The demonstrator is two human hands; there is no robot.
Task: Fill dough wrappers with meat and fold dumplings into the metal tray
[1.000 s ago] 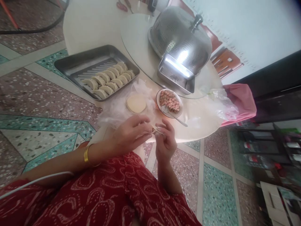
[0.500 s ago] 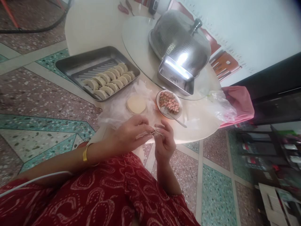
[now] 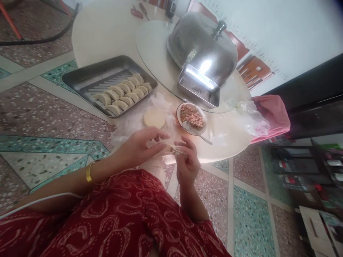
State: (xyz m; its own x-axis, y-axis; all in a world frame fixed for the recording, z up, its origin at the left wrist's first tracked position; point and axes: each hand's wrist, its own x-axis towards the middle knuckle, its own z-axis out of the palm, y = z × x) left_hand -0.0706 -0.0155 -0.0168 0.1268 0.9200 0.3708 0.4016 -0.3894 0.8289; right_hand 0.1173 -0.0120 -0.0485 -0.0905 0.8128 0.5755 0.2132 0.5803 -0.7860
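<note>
1. Head view: both hands meet at the near edge of the round table (image 3: 107, 32), pinching 1 dumpling (image 3: 171, 150) between them. The left hand (image 3: 139, 146) has its fingers closed on the dumpling's left side, and the right hand (image 3: 187, 160) grips its right side with fingertips.
2. Just past the hands there's a stack of round wrappers (image 3: 154, 118) sitting on crinkly plastic (image 3: 128, 125), and right beside that a bowl of filling (image 3: 192, 117) with a spoon (image 3: 197, 132) in it.
3. Further back on the left, a steel tray (image 3: 80, 76) holds 2 rows of folded dumplings (image 3: 125, 93).
4. A perforated metal dome cover (image 3: 202, 46) stands behind the bowl, with a pink cloth (image 3: 273, 114) at the table's right edge.
</note>
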